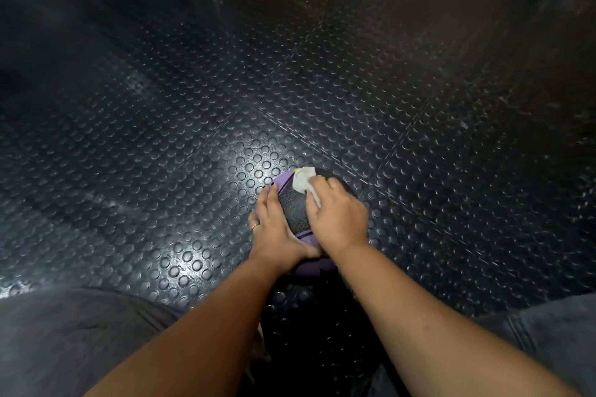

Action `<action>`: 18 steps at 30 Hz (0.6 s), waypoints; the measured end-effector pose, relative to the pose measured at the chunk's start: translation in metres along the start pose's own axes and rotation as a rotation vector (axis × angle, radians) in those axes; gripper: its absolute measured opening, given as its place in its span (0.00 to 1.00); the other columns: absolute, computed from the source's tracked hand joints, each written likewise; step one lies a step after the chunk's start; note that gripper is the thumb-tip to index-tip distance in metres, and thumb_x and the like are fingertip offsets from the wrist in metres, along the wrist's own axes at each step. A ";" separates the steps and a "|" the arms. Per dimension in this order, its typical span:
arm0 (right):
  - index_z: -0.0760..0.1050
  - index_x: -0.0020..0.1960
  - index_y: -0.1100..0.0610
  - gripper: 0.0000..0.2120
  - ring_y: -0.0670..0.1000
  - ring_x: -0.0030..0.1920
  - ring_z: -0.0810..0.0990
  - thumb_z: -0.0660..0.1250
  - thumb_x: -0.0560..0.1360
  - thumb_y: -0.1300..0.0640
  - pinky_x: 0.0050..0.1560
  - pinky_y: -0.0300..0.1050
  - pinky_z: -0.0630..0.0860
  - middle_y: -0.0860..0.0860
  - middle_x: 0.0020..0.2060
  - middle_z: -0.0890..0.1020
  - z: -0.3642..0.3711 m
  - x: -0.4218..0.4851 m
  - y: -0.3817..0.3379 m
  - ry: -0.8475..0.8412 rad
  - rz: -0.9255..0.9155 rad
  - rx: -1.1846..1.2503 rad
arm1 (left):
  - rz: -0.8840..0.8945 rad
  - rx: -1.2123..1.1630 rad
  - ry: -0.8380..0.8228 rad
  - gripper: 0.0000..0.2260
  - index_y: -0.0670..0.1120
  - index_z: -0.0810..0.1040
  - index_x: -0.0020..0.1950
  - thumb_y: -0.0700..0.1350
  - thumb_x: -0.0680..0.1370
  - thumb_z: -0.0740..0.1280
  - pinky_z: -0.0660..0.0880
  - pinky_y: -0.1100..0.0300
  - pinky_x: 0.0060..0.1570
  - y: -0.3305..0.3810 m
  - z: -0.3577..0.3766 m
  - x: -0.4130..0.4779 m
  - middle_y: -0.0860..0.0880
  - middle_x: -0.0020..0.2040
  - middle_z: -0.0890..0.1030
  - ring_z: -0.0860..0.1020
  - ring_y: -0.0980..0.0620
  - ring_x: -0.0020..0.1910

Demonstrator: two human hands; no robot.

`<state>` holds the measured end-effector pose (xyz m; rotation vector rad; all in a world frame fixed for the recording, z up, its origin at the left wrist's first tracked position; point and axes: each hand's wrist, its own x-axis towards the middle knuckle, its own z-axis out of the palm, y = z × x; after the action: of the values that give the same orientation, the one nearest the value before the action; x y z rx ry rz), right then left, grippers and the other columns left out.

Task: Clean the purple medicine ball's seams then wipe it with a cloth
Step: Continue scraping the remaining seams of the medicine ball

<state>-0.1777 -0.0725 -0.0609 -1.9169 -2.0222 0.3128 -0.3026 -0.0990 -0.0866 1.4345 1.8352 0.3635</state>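
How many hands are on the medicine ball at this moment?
2. The left hand rests on the medicine ball's left side; the right hand holds a white cloth against its top.

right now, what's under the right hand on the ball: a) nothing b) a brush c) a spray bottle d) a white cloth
D: the right hand holds a white cloth against the top of the medicine ball, while the left hand rests on its side.
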 end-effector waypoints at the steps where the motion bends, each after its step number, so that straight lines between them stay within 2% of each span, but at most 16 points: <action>1: 0.74 0.58 0.49 0.11 0.58 0.42 0.80 0.60 0.78 0.49 0.35 0.45 0.65 0.52 0.48 0.78 -0.001 0.006 0.001 -0.052 0.037 0.016 | -0.003 0.005 0.003 0.68 0.49 0.41 0.81 0.57 0.55 0.83 0.46 0.45 0.78 0.001 0.000 0.001 0.52 0.80 0.43 0.45 0.49 0.80; 5: 0.72 0.61 0.49 0.13 0.59 0.49 0.79 0.57 0.79 0.49 0.40 0.47 0.65 0.52 0.54 0.78 0.000 0.023 0.014 -0.088 0.220 0.085 | -0.005 0.005 -0.014 0.71 0.50 0.41 0.81 0.64 0.51 0.83 0.49 0.45 0.78 0.006 0.000 0.005 0.54 0.80 0.43 0.46 0.47 0.80; 8: 0.74 0.60 0.49 0.13 0.59 0.48 0.78 0.58 0.79 0.49 0.40 0.45 0.67 0.52 0.52 0.80 0.002 0.040 0.036 -0.083 0.412 0.141 | -0.014 0.019 -0.022 0.71 0.52 0.40 0.81 0.64 0.51 0.83 0.48 0.45 0.78 0.013 0.002 0.005 0.57 0.79 0.41 0.45 0.43 0.79; 11: 0.74 0.61 0.49 0.14 0.60 0.51 0.78 0.59 0.78 0.47 0.44 0.46 0.70 0.56 0.53 0.81 0.017 0.039 0.089 -0.228 0.595 0.153 | 0.003 0.026 -0.034 0.72 0.54 0.39 0.81 0.65 0.49 0.83 0.47 0.41 0.78 0.010 0.005 0.001 0.60 0.79 0.40 0.43 0.43 0.80; 14: 0.77 0.60 0.54 0.15 0.61 0.55 0.77 0.58 0.79 0.49 0.52 0.48 0.72 0.60 0.57 0.79 0.056 0.003 0.124 -0.367 0.787 0.369 | 0.035 0.002 -0.038 0.72 0.56 0.40 0.81 0.64 0.49 0.83 0.49 0.39 0.77 0.000 0.000 -0.007 0.63 0.78 0.41 0.44 0.46 0.80; 16: 0.78 0.57 0.56 0.14 0.61 0.53 0.77 0.58 0.79 0.51 0.54 0.50 0.73 0.61 0.55 0.80 0.070 -0.012 0.125 -0.307 0.883 0.504 | 0.055 0.014 -0.028 0.72 0.56 0.40 0.80 0.64 0.49 0.83 0.48 0.40 0.78 -0.003 -0.001 -0.011 0.65 0.77 0.41 0.44 0.49 0.79; 18: 0.78 0.57 0.56 0.13 0.58 0.50 0.76 0.59 0.79 0.52 0.49 0.47 0.71 0.58 0.53 0.80 0.064 -0.008 0.117 -0.236 0.881 0.552 | 0.043 0.023 -0.012 0.72 0.55 0.40 0.80 0.64 0.49 0.83 0.49 0.41 0.78 -0.001 0.001 -0.011 0.64 0.77 0.42 0.45 0.49 0.79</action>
<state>-0.0943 -0.0678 -0.1649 -2.3042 -0.8948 1.1988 -0.3015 -0.1100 -0.0838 1.4904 1.8068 0.3550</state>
